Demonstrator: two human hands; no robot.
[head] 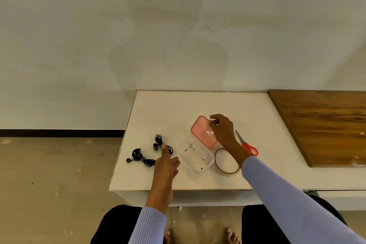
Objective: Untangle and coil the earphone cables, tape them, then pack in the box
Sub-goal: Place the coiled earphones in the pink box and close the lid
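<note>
Earphones [162, 144] under outstretched left hand [166, 161]; right hand [222, 128] apparently pinches lid [203, 131].

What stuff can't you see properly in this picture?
- Head view, pink lid: the right hand covers its far corner, so its grip is unclear.
- Tape roll: the right sleeve hides part of the ring.
- Nearer earphone bundle: the left hand covers part; tape is too small to tell.
- Clear box: contents blurred.
</note>
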